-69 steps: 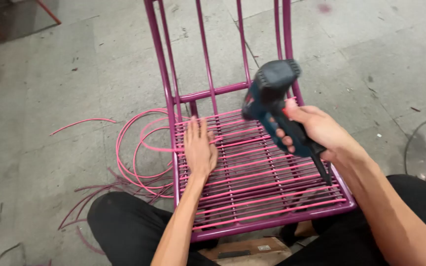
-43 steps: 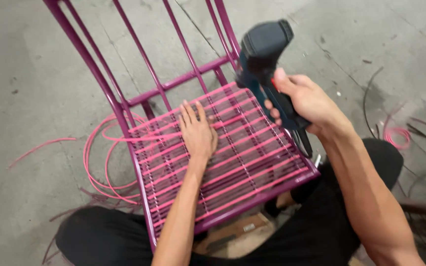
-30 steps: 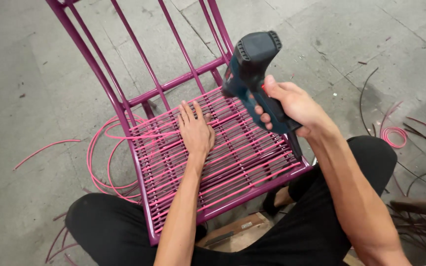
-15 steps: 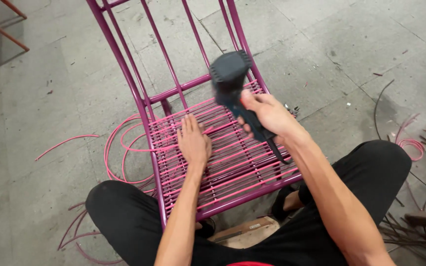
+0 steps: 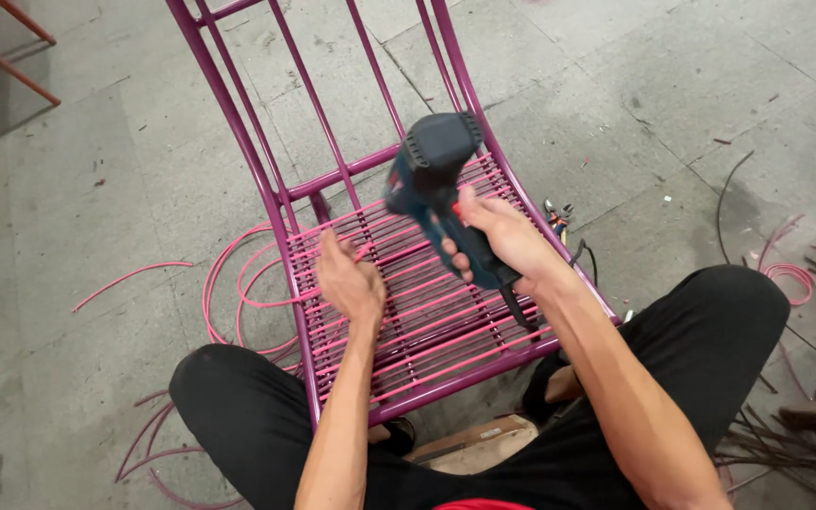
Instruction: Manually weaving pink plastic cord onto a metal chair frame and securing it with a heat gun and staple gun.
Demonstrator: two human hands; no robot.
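Observation:
A magenta metal chair frame (image 5: 238, 123) stands between my knees, its seat (image 5: 427, 321) strung with pink cord in close rows. My right hand (image 5: 502, 236) is shut on a dark blue power tool (image 5: 432, 179), held over the back of the seat with its head pointing up and away. My left hand (image 5: 349, 281) hovers just above the left part of the woven seat, fingers curled around a pink cord end (image 5: 363, 251).
Loose pink cord loops (image 5: 238, 293) lie on the concrete floor left of the chair. More cord and dark wires (image 5: 786, 274) lie at the right. Small pliers (image 5: 557, 213) rest on the floor by the seat's right edge. A cardboard box (image 5: 474, 444) sits under me.
My right hand has swung the power tool from the seat's right side toward its middle back. My left hand has lifted off the weave and curled. The view shifted.

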